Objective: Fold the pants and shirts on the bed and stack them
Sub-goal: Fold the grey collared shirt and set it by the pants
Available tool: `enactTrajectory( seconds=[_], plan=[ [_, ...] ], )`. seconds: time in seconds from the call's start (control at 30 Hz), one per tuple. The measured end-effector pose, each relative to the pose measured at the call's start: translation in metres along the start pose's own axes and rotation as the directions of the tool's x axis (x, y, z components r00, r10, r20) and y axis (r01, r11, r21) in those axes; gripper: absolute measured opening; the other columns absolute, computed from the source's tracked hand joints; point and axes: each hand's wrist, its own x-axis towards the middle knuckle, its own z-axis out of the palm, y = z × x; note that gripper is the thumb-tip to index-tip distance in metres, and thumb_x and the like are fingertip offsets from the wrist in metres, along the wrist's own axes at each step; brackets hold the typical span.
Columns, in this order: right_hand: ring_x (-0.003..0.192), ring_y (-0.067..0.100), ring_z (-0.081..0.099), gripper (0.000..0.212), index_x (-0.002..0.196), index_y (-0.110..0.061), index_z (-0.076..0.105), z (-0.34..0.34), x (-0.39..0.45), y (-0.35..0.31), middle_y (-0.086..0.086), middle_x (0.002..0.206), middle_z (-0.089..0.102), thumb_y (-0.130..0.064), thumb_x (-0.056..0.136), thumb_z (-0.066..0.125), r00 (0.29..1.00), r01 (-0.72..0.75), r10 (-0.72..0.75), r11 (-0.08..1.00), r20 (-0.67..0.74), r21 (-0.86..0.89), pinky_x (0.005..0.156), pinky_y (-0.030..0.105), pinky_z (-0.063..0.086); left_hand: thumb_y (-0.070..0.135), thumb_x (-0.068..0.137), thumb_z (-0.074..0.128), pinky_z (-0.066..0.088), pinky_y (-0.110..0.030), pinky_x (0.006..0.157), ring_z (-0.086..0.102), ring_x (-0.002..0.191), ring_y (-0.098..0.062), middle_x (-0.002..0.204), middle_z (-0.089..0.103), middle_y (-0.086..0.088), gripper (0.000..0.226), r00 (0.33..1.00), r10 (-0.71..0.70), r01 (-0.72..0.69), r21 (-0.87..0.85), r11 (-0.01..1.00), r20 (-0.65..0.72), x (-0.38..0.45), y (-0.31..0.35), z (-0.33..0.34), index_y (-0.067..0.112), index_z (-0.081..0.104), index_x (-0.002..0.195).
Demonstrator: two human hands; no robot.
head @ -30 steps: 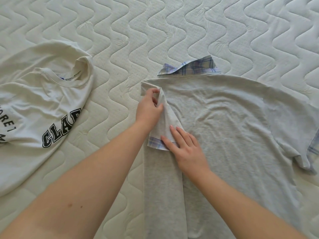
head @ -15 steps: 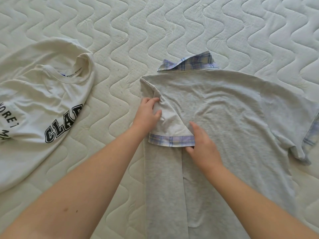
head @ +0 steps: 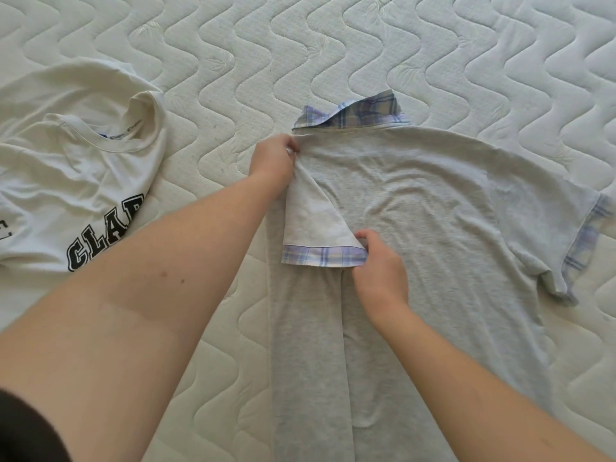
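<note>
shirt in play: the grey polo shirt (head: 416,208) with the plaid collar (head: 356,113), lying back-up on the bed (head: 333,45), roughly centre-right in view

what's folded so far: the left side panel is turned in over the back, and the left sleeve (head: 313,225) is flipped down on top of it, plaid cuff (head: 323,256) at the bottom

left hand: my left hand (head: 271,160) is up at the shoulder corner just below the collar, fingers curled and pinching the fabric there

right hand: right hand (head: 380,265) has thumb and fingers closed on the inner end of the cuff, holding it down against the shirt

still to do on this one: the right sleeve (head: 566,248) is sticking way out, looks untouched, so I'd guess we're barely halfway on this shirt

tip for this step: pull the cuff straight down so the sleeve lies parallel to the folded edge, then swipe it flat. The shoulder pinch stops the top corner creeping

watch out: this jersey stuff looks floppy and there are ripples across the back already, so smooth them before folding the other side or they get baked in

next in line: the white T-shirt (head: 76,181) with black lettering, off to the left, crumpled and well apart from the grey one

pants: none in view
</note>
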Motion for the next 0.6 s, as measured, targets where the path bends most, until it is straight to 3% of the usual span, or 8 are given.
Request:
enactTrajectory(
  seconds=[0.07,0.13,0.2,0.3,0.37,0.43,0.5,0.6],
  plan=[
    [0.091,0.023,0.060,0.055,0.127,-0.028,0.058,-0.005,-0.006,0.011,-0.002,0.114,0.060,0.002,0.081,0.055,0.983,0.179,-0.182,0.977,-0.012,-0.119,0.073,0.038,0.050,0.009,0.094,0.047,0.045,-0.027,0.082,0.063,0.099,-0.027,0.107,0.068,-0.011,0.027,1.000,-0.005,0.005,-0.003,1.000,-0.030,0.000,-0.002,0.005,0.017,0.069,0.107],
    [0.096,0.028,0.061,0.059,0.133,-0.021,0.059,-0.008,-0.012,0.026,0.006,0.124,0.059,0.005,0.081,0.063,0.917,0.372,-0.398,0.875,-0.021,-0.309,0.077,0.038,0.048,0.009,0.095,0.046,0.043,-0.027,0.083,0.061,0.102,-0.027,0.108,0.067,-0.012,0.027,0.998,-0.003,0.002,-0.009,1.000,-0.056,-0.002,-0.002,0.008,0.016,0.068,0.109],
    [0.098,0.033,0.062,0.062,0.133,-0.018,0.061,-0.009,-0.018,0.041,0.013,0.126,0.060,0.009,0.077,0.067,0.856,0.452,-0.516,0.766,-0.019,-0.457,0.078,0.041,0.047,0.010,0.096,0.046,0.045,-0.031,0.087,0.059,0.104,-0.028,0.110,0.065,-0.013,0.026,0.997,0.004,-0.007,-0.033,0.999,-0.075,-0.006,-0.001,0.009,0.014,0.063,0.115],
    [0.089,0.033,0.062,0.060,0.137,-0.020,0.057,-0.009,-0.027,0.055,0.012,0.114,0.063,0.007,0.084,0.061,0.909,0.386,-0.416,0.840,0.004,-0.381,0.073,0.039,0.050,0.014,0.095,0.052,0.042,-0.030,0.093,0.056,0.108,-0.025,0.120,0.055,-0.013,0.032,0.992,0.022,-0.034,-0.105,0.994,-0.122,-0.024,0.002,0.007,0.013,0.054,0.127],
    [0.083,0.028,0.064,0.045,0.135,-0.023,0.059,-0.010,-0.027,0.055,0.006,0.102,0.066,-0.005,0.093,0.057,0.965,0.256,-0.262,0.947,-0.006,-0.193,0.072,0.039,0.052,0.017,0.093,0.056,0.040,-0.035,0.097,0.053,0.111,-0.026,0.125,0.050,-0.013,0.037,0.976,0.097,-0.103,-0.021,0.994,-0.192,-0.049,0.002,0.007,0.014,0.052,0.130],
    [0.074,0.013,0.067,0.035,0.122,-0.028,0.066,-0.010,-0.026,0.052,-0.007,0.082,0.070,-0.010,0.094,0.057,0.989,0.149,-0.149,0.987,-0.009,0.068,0.073,0.031,0.053,0.018,0.092,0.058,0.041,-0.041,0.095,0.053,0.112,-0.030,0.124,0.053,-0.013,0.037,0.943,0.263,-0.242,0.124,0.962,-0.202,-0.084,0.000,0.011,0.012,0.056,0.128],
    [0.059,0.007,0.064,0.033,0.108,-0.035,0.070,-0.007,-0.029,0.047,-0.011,0.061,0.064,-0.010,0.091,0.058,0.990,0.138,-0.127,0.970,-0.066,0.200,0.064,0.021,0.049,0.018,0.091,0.060,0.040,-0.042,0.095,0.055,0.113,-0.030,0.124,0.058,-0.011,0.036,0.897,0.424,-0.394,0.216,0.894,-0.120,-0.122,0.000,0.022,0.012,0.060,0.126],
    [0.055,0.012,0.063,0.027,0.102,-0.038,0.068,0.002,-0.036,0.046,-0.010,0.059,0.061,-0.017,0.088,0.063,0.994,0.076,-0.052,0.959,-0.095,0.274,0.059,0.022,0.049,0.022,0.093,0.058,0.027,-0.039,0.108,0.047,0.131,-0.027,0.141,0.053,-0.007,0.043,0.862,0.506,-0.496,0.277,0.823,0.039,-0.164,-0.004,0.046,0.017,0.056,0.135]
  ],
)
